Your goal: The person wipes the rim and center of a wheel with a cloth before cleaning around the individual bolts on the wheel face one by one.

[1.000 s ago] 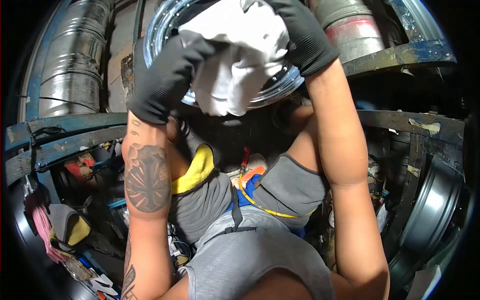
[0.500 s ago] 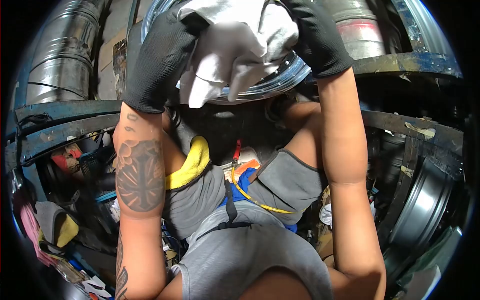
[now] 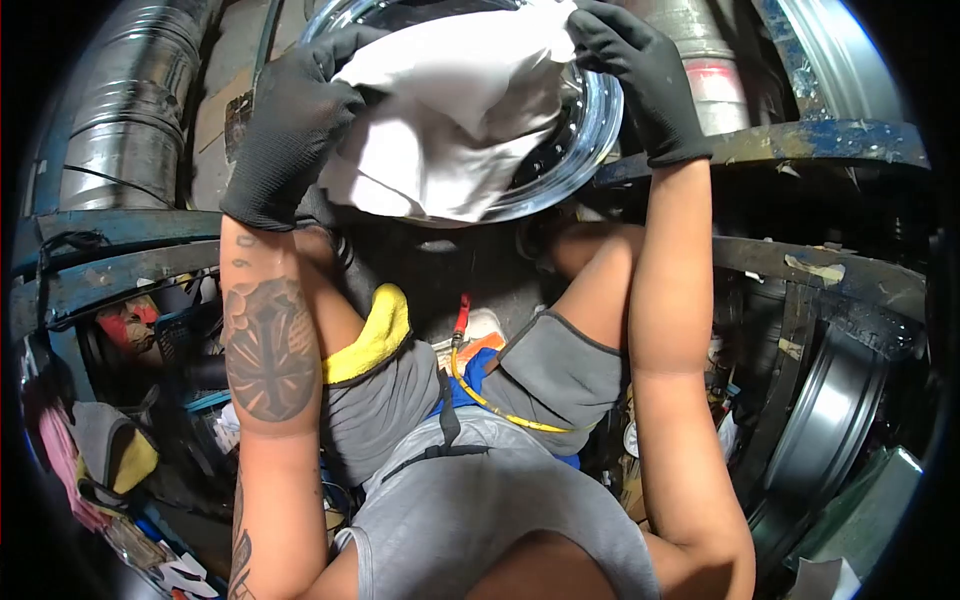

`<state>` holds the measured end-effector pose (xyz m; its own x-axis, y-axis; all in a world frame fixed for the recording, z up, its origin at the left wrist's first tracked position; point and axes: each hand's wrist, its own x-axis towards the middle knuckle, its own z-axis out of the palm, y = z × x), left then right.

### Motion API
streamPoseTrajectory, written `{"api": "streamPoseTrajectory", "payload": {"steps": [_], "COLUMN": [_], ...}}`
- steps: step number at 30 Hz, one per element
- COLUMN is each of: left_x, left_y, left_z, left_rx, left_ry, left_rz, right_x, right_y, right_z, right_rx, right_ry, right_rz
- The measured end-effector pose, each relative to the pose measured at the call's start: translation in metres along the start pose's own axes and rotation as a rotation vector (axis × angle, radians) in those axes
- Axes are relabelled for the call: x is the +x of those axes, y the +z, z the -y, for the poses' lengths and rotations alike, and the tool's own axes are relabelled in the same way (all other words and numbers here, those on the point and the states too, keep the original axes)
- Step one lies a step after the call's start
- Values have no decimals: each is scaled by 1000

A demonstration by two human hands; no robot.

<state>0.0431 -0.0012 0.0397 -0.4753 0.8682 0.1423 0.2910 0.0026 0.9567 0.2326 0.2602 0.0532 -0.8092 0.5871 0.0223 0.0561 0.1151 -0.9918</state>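
Note:
A white cloth (image 3: 430,110) is stretched between my two gloved hands, over a shiny wheel rim (image 3: 590,160). My left hand (image 3: 305,115), in a black knit glove, pinches the cloth's left edge. At the cloth's upper right corner, my right hand (image 3: 620,65) in a matching glove grips with its fingertips. The cloth covers much of the rim's face; its polished lip and some dark inner part show at the right. A yellow and grey towel (image 3: 380,330) lies across my left thigh.
A yellow hose (image 3: 490,402) with a red end crosses my lap. Blue metal bars (image 3: 770,142) run at both sides. Metal wheel barrels (image 3: 125,130) stand at upper left, another silver rim (image 3: 825,430) at right. Cluttered items and cloths (image 3: 115,445) lie lower left.
The bunched cloth has been spread wider and flatter between my hands. My left hand moved slightly left and down, and more of the rim shows on the right.

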Motion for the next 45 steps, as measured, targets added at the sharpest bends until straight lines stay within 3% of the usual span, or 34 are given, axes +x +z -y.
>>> {"api": "streamPoseTrajectory", "payload": {"steps": [2, 4, 5, 6, 8, 10, 11, 12, 14, 19, 23, 26, 27, 30, 31, 34, 35, 38, 39, 40, 43, 45], "left_x": [2, 4, 4, 5, 8, 18, 21, 23, 26, 27, 23, 23, 19, 6, 2, -13, -16, 0, 1, 2, -6, -1], "left_y": [-12, -14, -10, -3, 11, 17, 17, 18, 12, 12, 15, 11, 8, 11, 8, 6, 8, -13, -3, 6, 33, 24], "left_z": [6, 6, 0, -6, -9, 4, 6, 5, 5, 20, 6, 15, 13, 4, 0, -19, -12, 4, -1, -10, -41, -40], "left_rx": [6, 50, 56, 61, 103, 157, 228, 274, 174, 293, 251, 237, 206, 67, 189, 168, 101, -298, -244, -144, 126, 92], "left_ry": [31, 46, 47, 44, 108, 198, 227, 248, 204, 305, 239, 333, 279, 176, 233, 153, 154, 376, 281, 235, 128, -5], "left_rz": [48, 117, 143, 171, 183, 243, 197, 147, 160, 183, 189, 220, 271, 266, 283, 338, 215, 195, -91, -217, -214, -128], "right_x": [-5, -2, -19, -24, -22, -21, -15, -18, -15, -29, -20, -17, -25, -27, -21, -23, -23, -23, -27, -27, -26, -27], "right_y": [12, 18, 34, 42, 54, 63, 62, 66, 61, 62, 56, 54, 56, 50, 46, 47, 49, 52, 57, 60, 70, 76], "right_z": [9, -8, 15, 21, 2, -8, -20, -21, -5, -1, -9, -7, 3, 11, 8, -2, -2, -11, -2, 12, 14, 12], "right_rx": [-94, -181, -207, -111, -400, -577, -598, -412, -318, -659, -612, -455, -234, -101, -139, -176, -232, -186, -257, -327, -391, -466], "right_ry": [-274, -372, -277, -206, -238, 91, 5, -21, 203, 65, 44, -13, -3, -22, -62, -69, -89, -125, -152, -184, -316, -445], "right_rz": [-132, -98, -17, 231, 487, 651, 597, 490, 546, 608, 584, 548, 515, 419, 417, 305, 276, 234, 264, 293, 311, 231]}}
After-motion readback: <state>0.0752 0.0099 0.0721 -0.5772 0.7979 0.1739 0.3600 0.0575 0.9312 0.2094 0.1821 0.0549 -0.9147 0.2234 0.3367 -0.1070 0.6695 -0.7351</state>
